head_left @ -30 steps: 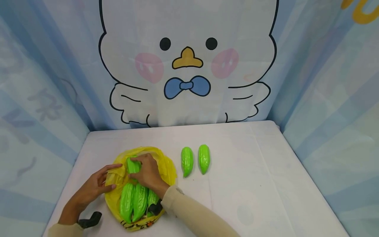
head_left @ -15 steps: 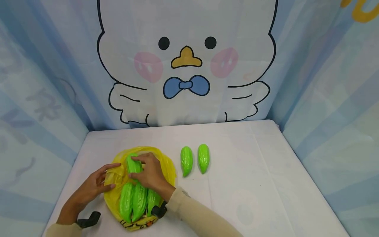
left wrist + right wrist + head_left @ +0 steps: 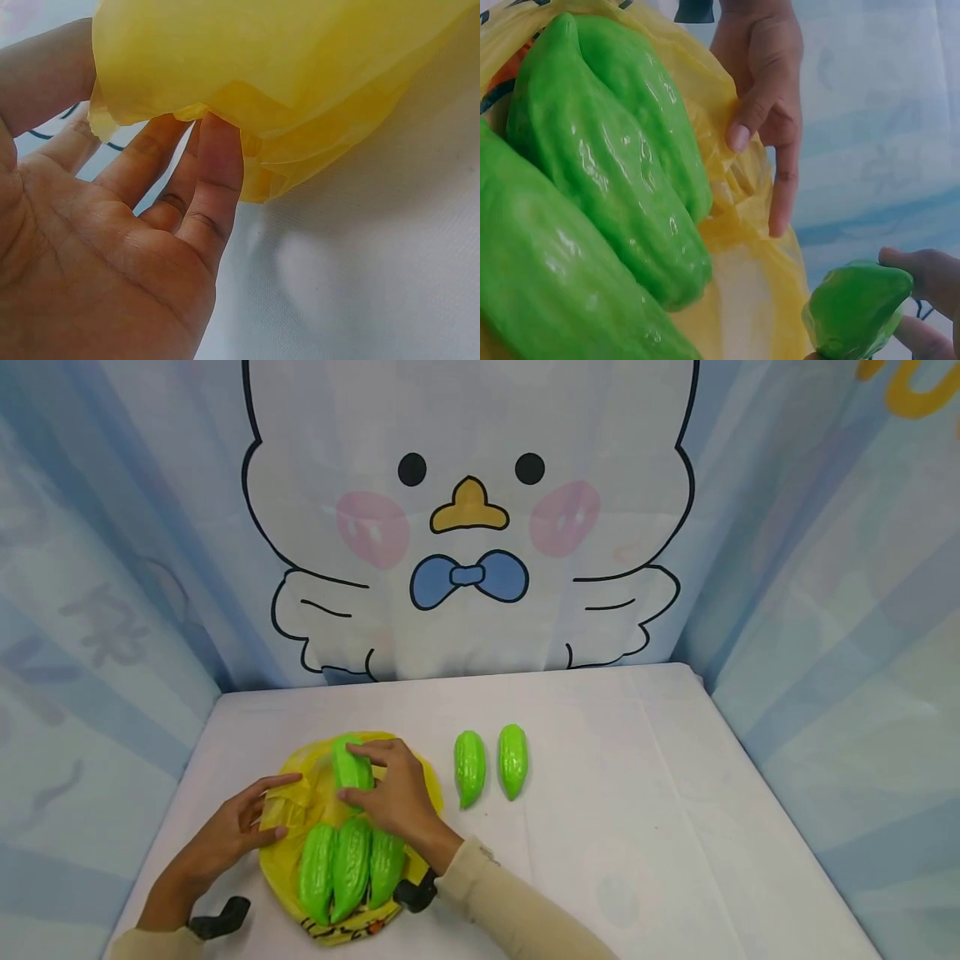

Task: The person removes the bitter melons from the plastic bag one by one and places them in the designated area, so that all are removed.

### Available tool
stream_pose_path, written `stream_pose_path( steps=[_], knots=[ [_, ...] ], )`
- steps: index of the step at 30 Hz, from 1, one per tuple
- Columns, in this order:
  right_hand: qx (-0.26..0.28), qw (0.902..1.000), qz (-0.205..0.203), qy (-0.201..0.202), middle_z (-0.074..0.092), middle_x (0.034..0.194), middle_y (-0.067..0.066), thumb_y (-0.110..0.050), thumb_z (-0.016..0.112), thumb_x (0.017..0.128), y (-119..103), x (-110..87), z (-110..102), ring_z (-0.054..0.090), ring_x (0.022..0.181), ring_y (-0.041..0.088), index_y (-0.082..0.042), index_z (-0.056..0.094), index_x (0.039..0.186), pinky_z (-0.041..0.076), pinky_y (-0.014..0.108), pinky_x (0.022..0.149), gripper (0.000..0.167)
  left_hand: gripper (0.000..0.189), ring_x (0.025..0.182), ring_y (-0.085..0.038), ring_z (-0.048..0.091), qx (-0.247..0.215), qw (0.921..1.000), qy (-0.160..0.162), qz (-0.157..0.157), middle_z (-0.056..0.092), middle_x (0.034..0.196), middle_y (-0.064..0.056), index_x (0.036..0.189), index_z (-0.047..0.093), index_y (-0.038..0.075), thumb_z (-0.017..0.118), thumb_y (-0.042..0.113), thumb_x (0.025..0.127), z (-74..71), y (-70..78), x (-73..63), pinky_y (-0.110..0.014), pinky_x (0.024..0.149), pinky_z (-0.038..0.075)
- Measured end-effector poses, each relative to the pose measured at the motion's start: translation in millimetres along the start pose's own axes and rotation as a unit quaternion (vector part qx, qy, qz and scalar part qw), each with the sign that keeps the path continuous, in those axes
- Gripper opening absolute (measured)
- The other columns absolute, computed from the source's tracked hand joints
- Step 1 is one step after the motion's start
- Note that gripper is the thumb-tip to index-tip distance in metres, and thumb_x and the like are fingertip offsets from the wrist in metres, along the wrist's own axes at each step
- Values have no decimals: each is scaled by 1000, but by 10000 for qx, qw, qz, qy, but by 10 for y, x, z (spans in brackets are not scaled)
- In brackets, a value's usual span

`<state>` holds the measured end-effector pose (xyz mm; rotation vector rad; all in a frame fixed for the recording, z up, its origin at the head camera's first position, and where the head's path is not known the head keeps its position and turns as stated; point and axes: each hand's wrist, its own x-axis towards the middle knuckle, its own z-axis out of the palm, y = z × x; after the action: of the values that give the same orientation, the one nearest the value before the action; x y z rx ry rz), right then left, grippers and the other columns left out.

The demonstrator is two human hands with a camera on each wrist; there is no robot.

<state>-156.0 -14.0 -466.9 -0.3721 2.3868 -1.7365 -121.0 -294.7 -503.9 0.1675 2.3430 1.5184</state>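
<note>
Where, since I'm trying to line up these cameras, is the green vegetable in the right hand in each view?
Head: the held green vegetable is left of centre in the lower half, in the right hand.
Left wrist: not in the picture.
Right wrist: at the bottom right.
Shared landmark: the yellow bag, lower left in the head view, across the top in the left wrist view, left and centre in the right wrist view.

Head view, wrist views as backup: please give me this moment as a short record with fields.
Right hand: fingers pinch one green gourd
Left hand: touches the left edge of the yellow bag
In the bag: three gourds visible, side by side
On the table: two more gourds, apart, right of the bag
Backdrop: cartoon figure with a blue bow tie
</note>
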Motion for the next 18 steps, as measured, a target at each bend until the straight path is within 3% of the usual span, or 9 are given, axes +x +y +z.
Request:
stream_pose_path(
  steps=[10, 18],
  knots=[
    [126, 9995, 1, 283, 56, 146, 2, -15, 89, 88, 76, -28, -204, 60, 131, 23, -28, 69, 142, 59, 24, 96, 59, 65, 119, 17, 46, 200, 9997, 120, -11, 22, 174, -23, 164, 39, 16, 67, 23, 105, -11, -46, 10, -16, 91, 51],
    [-11, 9984, -59, 569, 56, 149, 5, -17, 89, 88, 142, -38, -370, 61, 133, 26, -27, 69, 142, 60, 37, 102, 59, 65, 119, 15, 49, 176, 9998, 122, 36, 22, 174, -23, 164, 38, 16, 66, 21, 106, -13, -53, 7, -17, 91, 52]
  ],
)
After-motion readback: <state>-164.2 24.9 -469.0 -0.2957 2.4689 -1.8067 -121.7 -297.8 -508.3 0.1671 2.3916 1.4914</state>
